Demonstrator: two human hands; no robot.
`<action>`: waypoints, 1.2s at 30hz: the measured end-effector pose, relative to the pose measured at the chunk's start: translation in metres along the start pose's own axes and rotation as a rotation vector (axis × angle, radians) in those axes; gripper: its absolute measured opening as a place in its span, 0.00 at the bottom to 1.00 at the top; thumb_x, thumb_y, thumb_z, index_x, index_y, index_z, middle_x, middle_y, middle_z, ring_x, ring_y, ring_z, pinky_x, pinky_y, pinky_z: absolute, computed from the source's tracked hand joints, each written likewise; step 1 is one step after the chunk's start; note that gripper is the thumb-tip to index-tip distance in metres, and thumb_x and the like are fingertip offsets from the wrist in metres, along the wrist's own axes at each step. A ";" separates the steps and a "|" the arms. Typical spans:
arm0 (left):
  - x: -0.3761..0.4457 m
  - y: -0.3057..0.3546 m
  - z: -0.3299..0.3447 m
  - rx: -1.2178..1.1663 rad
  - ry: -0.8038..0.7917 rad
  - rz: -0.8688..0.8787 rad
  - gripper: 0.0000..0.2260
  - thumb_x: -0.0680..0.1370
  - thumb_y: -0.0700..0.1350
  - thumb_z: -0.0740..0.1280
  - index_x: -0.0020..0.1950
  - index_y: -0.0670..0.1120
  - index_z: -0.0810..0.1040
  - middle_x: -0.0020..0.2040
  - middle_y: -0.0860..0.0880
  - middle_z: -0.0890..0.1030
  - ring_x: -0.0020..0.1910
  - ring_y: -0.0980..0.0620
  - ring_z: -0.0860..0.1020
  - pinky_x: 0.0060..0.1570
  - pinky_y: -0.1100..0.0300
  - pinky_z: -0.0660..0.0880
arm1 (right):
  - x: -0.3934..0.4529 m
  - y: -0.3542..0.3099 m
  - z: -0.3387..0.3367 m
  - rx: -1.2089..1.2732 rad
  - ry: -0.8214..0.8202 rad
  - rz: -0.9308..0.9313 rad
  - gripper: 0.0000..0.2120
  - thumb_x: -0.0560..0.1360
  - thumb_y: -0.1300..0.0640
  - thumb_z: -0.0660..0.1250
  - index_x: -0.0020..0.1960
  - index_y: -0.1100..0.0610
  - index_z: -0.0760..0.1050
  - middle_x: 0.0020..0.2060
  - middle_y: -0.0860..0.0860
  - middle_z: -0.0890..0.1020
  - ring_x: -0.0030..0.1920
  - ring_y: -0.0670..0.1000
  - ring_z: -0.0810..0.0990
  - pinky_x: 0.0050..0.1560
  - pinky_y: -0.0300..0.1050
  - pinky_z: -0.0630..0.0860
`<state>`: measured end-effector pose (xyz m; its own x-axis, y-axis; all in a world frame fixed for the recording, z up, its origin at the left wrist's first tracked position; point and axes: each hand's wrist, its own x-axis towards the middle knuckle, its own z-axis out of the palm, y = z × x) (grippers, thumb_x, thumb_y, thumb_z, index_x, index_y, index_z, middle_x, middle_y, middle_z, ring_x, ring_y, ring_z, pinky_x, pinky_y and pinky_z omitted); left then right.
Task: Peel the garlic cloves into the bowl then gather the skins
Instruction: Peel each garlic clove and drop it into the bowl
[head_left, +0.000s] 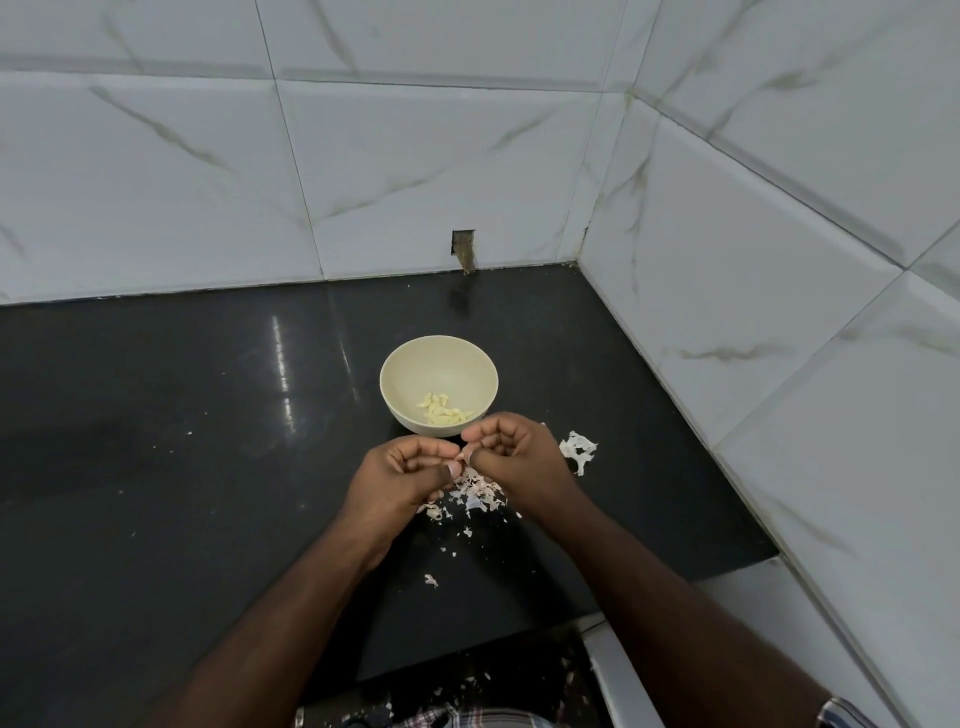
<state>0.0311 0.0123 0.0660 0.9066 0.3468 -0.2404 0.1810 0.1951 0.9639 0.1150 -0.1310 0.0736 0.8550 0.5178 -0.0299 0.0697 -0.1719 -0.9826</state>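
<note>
A cream bowl (410, 358) stands on the black counter and holds several peeled garlic cloves (442, 409). Just in front of it my left hand (397, 475) and my right hand (514, 454) meet, fingers curled, both pinching one small garlic clove (464, 454) between their fingertips. The clove is mostly hidden by my fingers. Beneath my hands lies a pile of pinkish garlic skins (475, 491). A larger white skin (579, 449) lies to the right of my right hand.
Small skin flakes (431, 580) are scattered over the black counter (208, 467) toward its front edge. Tiled walls close the counter at the back and on the right. A small hole (463, 244) shows in the back wall.
</note>
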 end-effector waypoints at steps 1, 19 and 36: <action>0.000 0.000 0.000 0.003 0.004 0.003 0.06 0.74 0.32 0.73 0.50 0.37 0.83 0.36 0.46 0.84 0.30 0.58 0.78 0.32 0.67 0.73 | 0.000 0.001 0.000 -0.006 0.007 0.002 0.08 0.73 0.70 0.70 0.49 0.61 0.82 0.34 0.49 0.83 0.35 0.42 0.80 0.39 0.35 0.76; -0.002 0.004 0.003 0.078 0.069 -0.009 0.01 0.75 0.36 0.73 0.45 0.40 0.84 0.29 0.51 0.81 0.27 0.59 0.74 0.29 0.67 0.71 | -0.001 -0.002 -0.017 -0.166 -0.031 -0.007 0.09 0.76 0.65 0.71 0.51 0.54 0.84 0.40 0.43 0.85 0.40 0.37 0.81 0.44 0.32 0.75; 0.000 -0.002 -0.006 0.152 -0.094 -0.052 0.08 0.80 0.37 0.67 0.41 0.43 0.82 0.35 0.46 0.80 0.33 0.55 0.74 0.34 0.63 0.69 | -0.006 0.001 -0.001 -0.031 -0.111 -0.090 0.11 0.73 0.69 0.72 0.47 0.53 0.81 0.40 0.53 0.83 0.40 0.46 0.79 0.45 0.40 0.78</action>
<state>0.0283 0.0173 0.0636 0.9248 0.2517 -0.2853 0.2774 0.0671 0.9584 0.1109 -0.1349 0.0730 0.7825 0.6216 0.0360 0.1605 -0.1456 -0.9762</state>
